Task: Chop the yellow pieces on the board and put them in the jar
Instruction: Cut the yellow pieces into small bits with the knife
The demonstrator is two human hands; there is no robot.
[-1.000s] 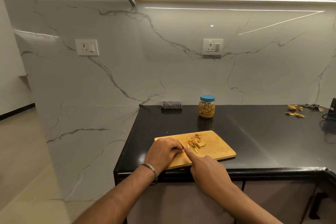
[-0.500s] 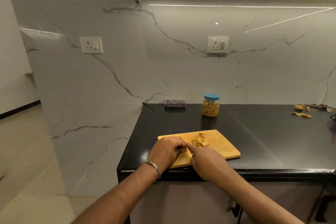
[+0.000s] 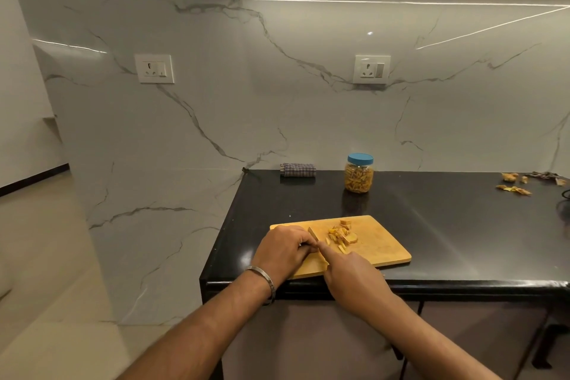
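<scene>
A wooden cutting board [image 3: 379, 244] lies near the front edge of the black counter. On it sits a small pile of chopped yellow pieces [image 3: 340, 234]. My right hand [image 3: 354, 278] grips a knife [image 3: 313, 233], index finger stretched along its back, and the blade stands just left of the pile. My left hand [image 3: 285, 251], a metal bangle on its wrist, is curled knuckles-up on the board against the blade. What it holds down is hidden under its fingers. The jar [image 3: 358, 173], blue lid on and filled with yellow pieces, stands behind the board.
A folded checked cloth [image 3: 298, 170] lies at the back by the wall. Yellow scraps and peel [image 3: 513, 190] are scattered at the far right of the counter [image 3: 462, 225]. The counter's left edge drops to the floor beside my left arm.
Both hands stay together at the board's left part with the blade between them. The view has shifted a little, and the pile looks about the same.
</scene>
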